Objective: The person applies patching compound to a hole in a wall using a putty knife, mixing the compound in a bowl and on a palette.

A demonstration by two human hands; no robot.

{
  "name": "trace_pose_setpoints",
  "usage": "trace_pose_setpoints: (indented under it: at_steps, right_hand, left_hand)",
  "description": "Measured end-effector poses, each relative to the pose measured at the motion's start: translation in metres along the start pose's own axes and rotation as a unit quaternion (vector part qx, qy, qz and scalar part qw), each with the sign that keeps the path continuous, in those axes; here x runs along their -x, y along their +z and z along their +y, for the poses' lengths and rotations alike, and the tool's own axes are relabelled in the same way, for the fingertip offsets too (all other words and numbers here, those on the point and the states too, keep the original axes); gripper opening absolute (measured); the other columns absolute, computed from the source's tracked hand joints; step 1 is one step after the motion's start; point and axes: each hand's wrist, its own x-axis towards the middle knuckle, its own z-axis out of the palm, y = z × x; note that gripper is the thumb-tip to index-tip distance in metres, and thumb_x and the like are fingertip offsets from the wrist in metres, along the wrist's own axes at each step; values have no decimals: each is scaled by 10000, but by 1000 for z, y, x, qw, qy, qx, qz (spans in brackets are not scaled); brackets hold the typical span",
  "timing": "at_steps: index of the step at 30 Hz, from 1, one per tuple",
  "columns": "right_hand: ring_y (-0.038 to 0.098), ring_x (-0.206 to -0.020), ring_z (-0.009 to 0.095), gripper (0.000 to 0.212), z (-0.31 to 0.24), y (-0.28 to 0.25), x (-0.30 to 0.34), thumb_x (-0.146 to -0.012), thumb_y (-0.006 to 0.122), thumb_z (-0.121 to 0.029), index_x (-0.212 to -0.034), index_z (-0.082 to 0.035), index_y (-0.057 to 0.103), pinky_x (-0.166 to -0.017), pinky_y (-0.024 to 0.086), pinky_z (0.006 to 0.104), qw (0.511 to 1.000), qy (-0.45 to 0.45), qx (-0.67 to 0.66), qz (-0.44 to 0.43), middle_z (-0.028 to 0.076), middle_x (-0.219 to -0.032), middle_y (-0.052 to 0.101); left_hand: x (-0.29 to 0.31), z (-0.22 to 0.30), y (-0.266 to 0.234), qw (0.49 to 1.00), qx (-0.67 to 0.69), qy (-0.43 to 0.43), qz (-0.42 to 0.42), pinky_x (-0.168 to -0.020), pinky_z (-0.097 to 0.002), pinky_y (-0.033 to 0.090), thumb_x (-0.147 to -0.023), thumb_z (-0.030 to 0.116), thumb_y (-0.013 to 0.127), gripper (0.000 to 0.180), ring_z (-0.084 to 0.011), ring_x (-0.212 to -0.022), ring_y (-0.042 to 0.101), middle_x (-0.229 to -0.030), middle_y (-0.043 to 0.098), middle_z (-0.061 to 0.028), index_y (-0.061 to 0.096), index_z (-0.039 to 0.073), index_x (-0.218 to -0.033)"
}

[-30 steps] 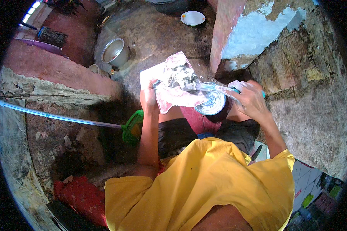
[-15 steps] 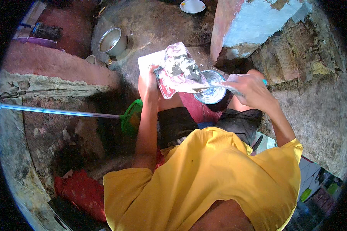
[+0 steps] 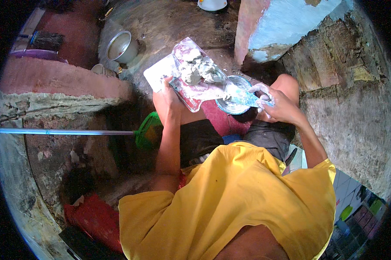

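Observation:
My left hand grips the edge of a flat white-and-red plastic piece, its exact kind unclear, held over my knees. A lumpy heap of grey-white paste lies on it. My right hand, smeared with white, is closed around a bluish, paste-coated scraper. The scraper's tip points left, close by the lower right edge of the plastic piece. Below the scraper is a round tub with white paste streaked over its inside, partly hidden by the scraper and the plastic piece.
A metal pot stands on the floor ahead, with a white plate beyond. A pale pole ending in a green net crosses at left. Rough, peeling walls rise on the right. Red cloth lies lower left.
The plastic piece with its paste has shifted slightly left. My right hand has turned and lowered a little, and the scraper now shows its broad side above the tub.

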Motion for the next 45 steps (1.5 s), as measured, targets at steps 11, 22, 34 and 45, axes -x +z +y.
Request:
trace_pose_setpoints:
  at_steps: [11,22,34,45]
  right_hand:
    - [462,-541,65,389,13,41,-11,-788,438,19,-1164,-83,435,-477,397,205,992,-3,-128,-14,7,-703,541]
    - [512,-905,113,586,-23,-14,48,-813,570,-212,-1311,3,348,-774,414,252,850,-218,-435,201,62,-1076,543]
    - [484,-831,92,389,-73,-12,-26,-877,470,-85,-1251,15,427,-734,405,219,690,-298,-405,521,42,-967,532]
    - [463,-1007,141,434,-107,-22,-57,-873,447,-36,-1295,24,368,-875,361,254,664,-314,-303,607,91,-1167,467]
  left_hand:
    - [4,-3,-1,993,-113,45,5,-682,-294,408,-816,338,481,393,-163,-702,516,-793,601,-55,612,-11,-940]
    - [5,13,8,983,120,-125,-65,-823,-367,429,-802,156,513,335,-236,-932,525,-1008,519,-94,433,4,-1090]
    - [-9,-17,10,952,257,-101,-130,-805,-364,441,-796,189,522,324,-243,-866,551,-974,544,-98,446,19,-1062]
    - [-6,-12,9,971,213,-49,-96,-733,-344,459,-797,121,525,273,-216,-788,554,-913,546,-97,458,-9,-1027]
